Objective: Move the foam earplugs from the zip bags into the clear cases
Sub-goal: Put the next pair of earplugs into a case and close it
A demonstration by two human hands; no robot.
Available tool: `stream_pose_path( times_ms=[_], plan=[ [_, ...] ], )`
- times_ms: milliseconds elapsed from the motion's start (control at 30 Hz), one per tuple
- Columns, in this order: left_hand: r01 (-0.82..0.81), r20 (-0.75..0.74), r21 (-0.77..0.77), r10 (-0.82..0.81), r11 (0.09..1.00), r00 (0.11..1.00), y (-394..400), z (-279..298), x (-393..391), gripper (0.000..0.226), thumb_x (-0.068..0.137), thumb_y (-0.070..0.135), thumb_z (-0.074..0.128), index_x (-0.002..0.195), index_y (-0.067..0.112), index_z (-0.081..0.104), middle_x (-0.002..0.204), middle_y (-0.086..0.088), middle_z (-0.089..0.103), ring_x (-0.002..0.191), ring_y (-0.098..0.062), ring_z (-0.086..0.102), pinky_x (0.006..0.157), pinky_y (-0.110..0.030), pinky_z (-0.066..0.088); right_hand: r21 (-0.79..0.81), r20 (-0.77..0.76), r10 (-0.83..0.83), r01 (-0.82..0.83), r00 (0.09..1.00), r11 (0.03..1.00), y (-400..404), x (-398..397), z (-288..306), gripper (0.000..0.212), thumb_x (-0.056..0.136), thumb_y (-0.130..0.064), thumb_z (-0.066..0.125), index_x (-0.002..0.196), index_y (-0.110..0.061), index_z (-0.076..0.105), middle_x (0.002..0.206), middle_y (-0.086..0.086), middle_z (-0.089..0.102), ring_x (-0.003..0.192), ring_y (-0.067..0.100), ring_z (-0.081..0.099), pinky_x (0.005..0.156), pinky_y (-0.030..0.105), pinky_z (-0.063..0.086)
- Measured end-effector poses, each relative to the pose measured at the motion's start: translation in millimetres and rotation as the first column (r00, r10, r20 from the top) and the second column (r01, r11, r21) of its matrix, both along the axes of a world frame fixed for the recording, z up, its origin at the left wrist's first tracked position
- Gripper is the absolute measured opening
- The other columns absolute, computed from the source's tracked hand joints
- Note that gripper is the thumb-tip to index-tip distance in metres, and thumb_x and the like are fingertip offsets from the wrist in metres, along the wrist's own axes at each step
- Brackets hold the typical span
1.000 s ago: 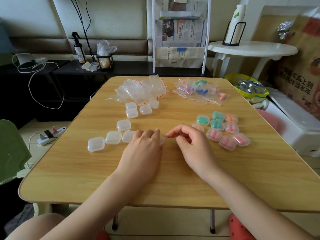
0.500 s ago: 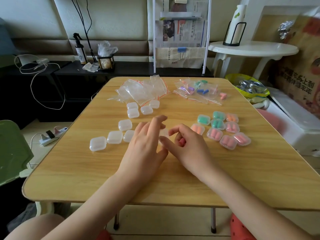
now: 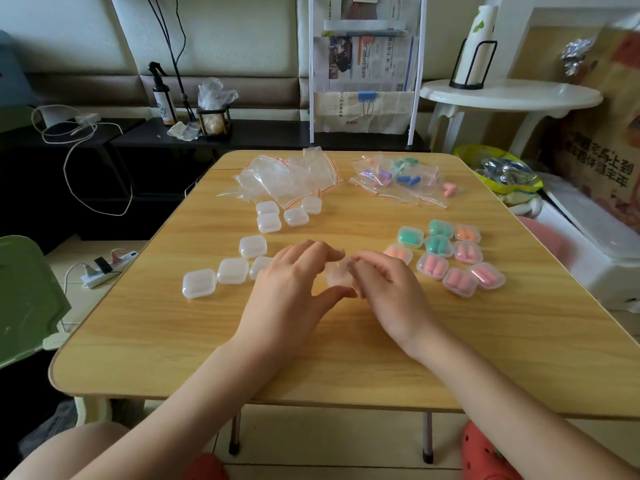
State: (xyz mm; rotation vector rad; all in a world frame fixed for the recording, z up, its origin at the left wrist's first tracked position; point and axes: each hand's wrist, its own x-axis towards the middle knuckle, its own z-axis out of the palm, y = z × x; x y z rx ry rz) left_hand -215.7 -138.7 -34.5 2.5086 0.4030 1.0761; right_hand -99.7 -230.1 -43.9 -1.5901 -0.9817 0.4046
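- I am holding one little clear case [image 3: 337,273] between my two hands, just above the middle of the tabletop [image 3: 346,358].
- My left hand [image 3: 294,289] is curling round the case now, thumb under it and fingers [image 3: 322,249] over the top. Half a second ago those fingers were spread in the air.
- My right hand [image 3: 388,289] is pinching the other side of the case with its fingertips. Earlier it was curled round a pink earplug; I cannot see that earplug now.
- The empty cases [image 3: 228,271] are lying to my left, same as before.
- The filled cases [image 3: 460,258] with pink, green and orange earplugs are sitting to my right, not moved.
- The empty zip bags [image 3: 291,178] and the bags with earplugs inside [image 3: 398,176] are staying at the far edge.
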Motion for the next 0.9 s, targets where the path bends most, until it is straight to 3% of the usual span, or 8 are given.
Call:
stream_pose_path(
  times_ms=[133, 233, 333, 467, 600, 667, 767, 900],
  plan=[
    [0.057, 0.102, -0.266, -0.030, 0.962, 0.994, -1.4, 6.0, -1.7, 0.038, 0.064, 0.024, 0.084, 0.089, 0.010, 0.059, 0.094, 0.018, 0.058, 0.088, -0.004, 0.061, 0.077, -0.015, 0.052, 0.013, -0.150, -0.069, 0.072, 0.986, 0.997, 2.6, 6.3, -0.1, 0.034, 0.085, -0.034, 0.042, 0.065, -0.024, 0.068, 0.050, -0.012, 0.046, 0.054, 0.003, 0.044, 0.054, 0.016, 0.032],
    [0.102, 0.084, -0.354, -0.077, 0.930, 0.993, 0.9, 7.0, -0.1, 0.040, 0.066, 0.015, 0.084, 0.092, 0.018, 0.053, 0.094, 0.007, 0.057, 0.090, -0.004, 0.059, 0.074, -0.010, 0.050, 0.042, -0.165, -0.092, 0.101, 0.982, 0.994, 1.7, 6.3, 0.8, 0.041, 0.101, -0.027, 0.042, 0.074, -0.015, 0.070, 0.050, -0.008, 0.044, 0.051, 0.004, 0.041, 0.054, 0.018, 0.033],
    [0.122, -0.019, -0.384, -0.140, 0.915, 0.990, 2.2, 4.6, 1.9, 0.046, 0.072, 0.014, 0.080, 0.107, 0.030, 0.054, 0.100, 0.004, 0.051, 0.087, -0.003, 0.058, 0.071, -0.009, 0.048, 0.052, -0.188, -0.131, 0.143, 0.973, 0.988, 1.1, 5.7, 1.8, 0.045, 0.101, -0.031, 0.040, 0.073, -0.012, 0.070, 0.049, -0.008, 0.044, 0.047, 0.004, 0.040, 0.049, 0.015, 0.033],
    [0.151, -0.049, -0.493, -0.200, 0.857, 0.979, 1.3, 2.9, 1.2, 0.056, 0.076, 0.015, 0.076, 0.123, 0.033, 0.053, 0.105, 0.003, 0.048, 0.086, -0.009, 0.062, 0.077, -0.022, 0.055, 0.020, -0.161, -0.104, 0.108, 0.982, 0.994, 1.5, 6.0, 1.6, 0.046, 0.101, -0.035, 0.040, 0.078, -0.009, 0.069, 0.049, -0.008, 0.044, 0.049, 0.005, 0.041, 0.050, 0.017, 0.033],
    [0.211, -0.014, -0.597, -0.274, 0.774, 0.962, 0.8, 7.8, -1.0, 0.056, 0.076, 0.003, 0.075, 0.118, 0.028, 0.048, 0.116, 0.004, 0.055, 0.072, -0.015, 0.067, 0.073, -0.030, 0.055, 0.006, -0.118, -0.073, 0.074, 0.990, 0.997, 1.4, 4.9, 1.6, 0.044, 0.100, -0.038, 0.041, 0.082, -0.012, 0.071, 0.056, -0.001, 0.047, 0.049, 0.003, 0.041, 0.049, 0.013, 0.033],
    [0.229, -0.047, -0.619, -0.326, 0.752, 0.944, 1.5, 10.6, -1.6, 0.046, 0.076, 0.005, 0.076, 0.112, 0.023, 0.054, 0.106, 0.002, 0.063, 0.068, -0.013, 0.066, 0.067, -0.027, 0.053, 0.013, -0.103, -0.082, 0.084, 0.991, 0.996, 1.3, 4.1, 1.2, 0.044, 0.099, -0.039, 0.041, 0.081, -0.014, 0.072, 0.053, -0.004, 0.047, 0.048, 0.003, 0.040, 0.048, 0.013, 0.032],
    [0.240, -0.024, -0.739, -0.380, 0.630, 0.925, 0.8, 15.9, -1.9, 0.035, 0.077, 0.018, 0.075, 0.109, 0.022, 0.063, 0.086, 0.002, 0.071, 0.070, -0.012, 0.066, 0.067, -0.019, 0.050, 0.012, -0.079, -0.120, 0.121, 0.990, 0.993, 1.0, 3.1, 1.2, 0.046, 0.098, -0.041, 0.041, 0.075, -0.014, 0.069, 0.049, -0.008, 0.044, 0.048, 0.005, 0.043, 0.049, 0.015, 0.034],
    [0.268, 0.076, -0.831, -0.378, 0.488, 0.923, 5.3, 18.4, -0.4, 0.028, 0.090, 0.013, 0.059, 0.117, 0.017, 0.064, 0.107, -0.002, 0.071, 0.094, -0.019, 0.070, 0.078, -0.027, 0.057, 0.035, -0.148, -0.216, 0.223, 0.965, 0.974, 2.8, 4.2, -1.3, 0.038, 0.102, -0.025, 0.035, 0.073, -0.015, 0.056, 0.062, -0.002, 0.050, 0.056, 0.004, 0.045, 0.062, 0.022, 0.038]
  ],
)
